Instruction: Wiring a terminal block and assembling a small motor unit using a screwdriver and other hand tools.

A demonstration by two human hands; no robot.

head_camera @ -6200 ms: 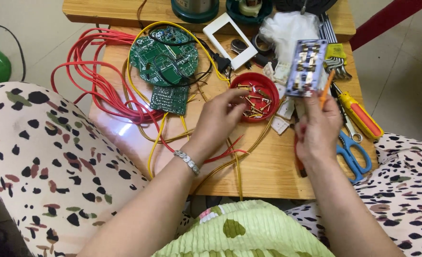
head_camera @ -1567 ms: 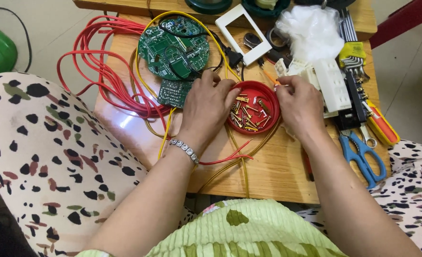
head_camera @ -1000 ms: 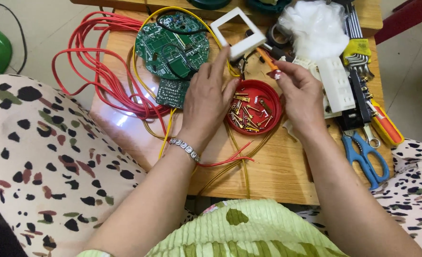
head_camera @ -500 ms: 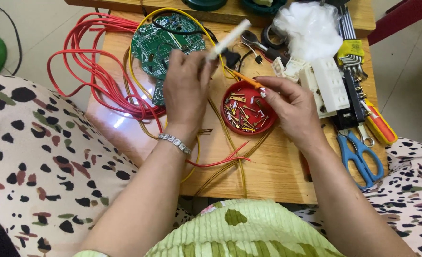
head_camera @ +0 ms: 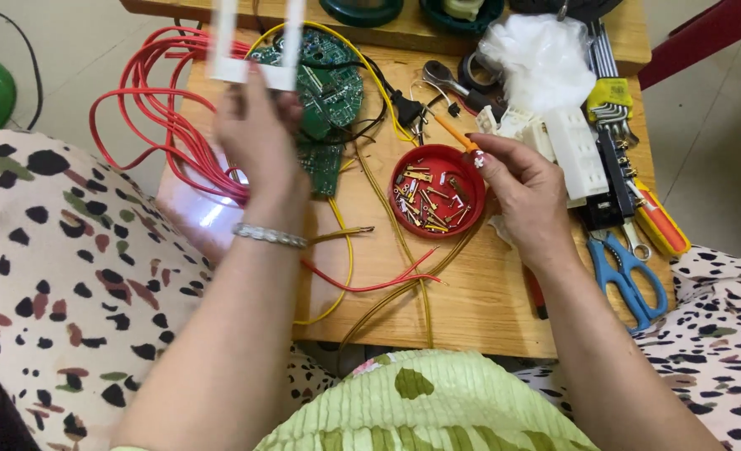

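My left hand (head_camera: 258,142) is raised above the table's left side and grips a white rectangular plastic frame (head_camera: 258,50), blurred by motion. My right hand (head_camera: 521,188) rests by the right rim of a red round dish (head_camera: 439,194) full of small screws and brass pieces. It pinches a thin orange-handled screwdriver (head_camera: 454,134) that points up and left. Green circuit boards (head_camera: 329,92) lie behind the left hand.
Red wire coils (head_camera: 157,108) and yellow wire (head_camera: 387,225) spread over the wooden table (head_camera: 479,301). White socket parts (head_camera: 567,146), a white plastic bag (head_camera: 542,58), hex keys (head_camera: 609,92), blue scissors (head_camera: 629,271) and an orange screwdriver (head_camera: 659,221) sit on the right.
My left hand picked up the white frame and carried it left and upward. My right hand took the orange screwdriver and drew back to the dish's right edge.
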